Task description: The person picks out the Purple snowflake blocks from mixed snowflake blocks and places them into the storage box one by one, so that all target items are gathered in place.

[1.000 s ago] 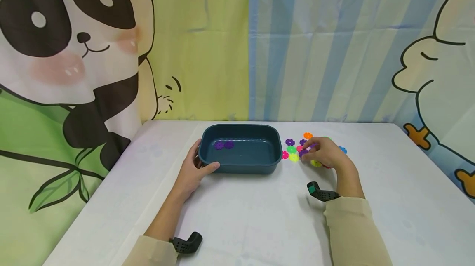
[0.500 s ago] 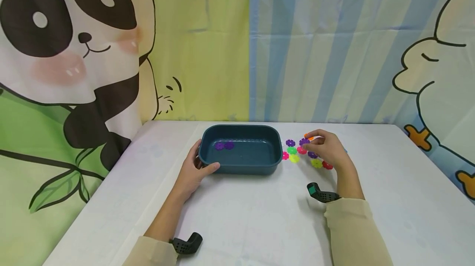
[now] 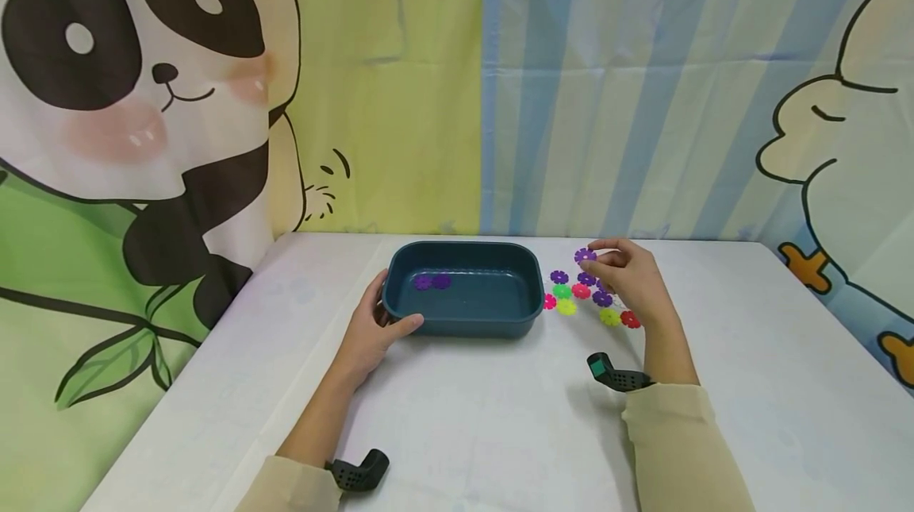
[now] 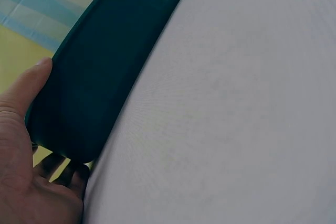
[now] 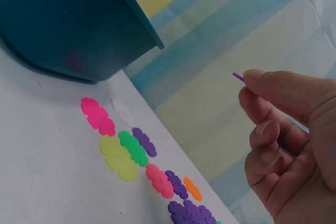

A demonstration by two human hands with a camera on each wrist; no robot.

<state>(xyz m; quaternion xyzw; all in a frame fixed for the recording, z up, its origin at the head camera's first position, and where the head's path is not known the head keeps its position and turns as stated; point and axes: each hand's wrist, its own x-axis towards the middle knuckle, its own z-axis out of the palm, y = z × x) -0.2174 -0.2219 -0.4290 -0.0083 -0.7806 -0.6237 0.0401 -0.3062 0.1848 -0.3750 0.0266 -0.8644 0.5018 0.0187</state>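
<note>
My right hand (image 3: 633, 282) is raised over the far right part of the table, pinching a purple flower-shaped plastic disc (image 3: 584, 256) between thumb and index finger. In the right wrist view that disc (image 5: 238, 76) shows edge-on at the fingertips. With its thumb at the front rim and its fingers round the left end, my left hand (image 3: 374, 329) grips a dark teal plastic tub (image 3: 467, 327). Two purple discs (image 3: 442, 281) lie inside the tub. Below the right hand, loose discs spread on the cloth, among them green (image 3: 562, 290), pink (image 3: 581, 290) and red (image 3: 631, 319) ones.
A white cloth (image 3: 493, 425) covers the table. Behind it hangs a printed curtain (image 3: 400, 99) right at the table's back edge. The loose discs lie close to the tub's right end, with a yellow-green disc (image 3: 566, 306) near its front right corner.
My right hand has lifted from among the loose discs, moving up and back with a purple disc in its fingers. My left hand and the tub have stayed in place.
</note>
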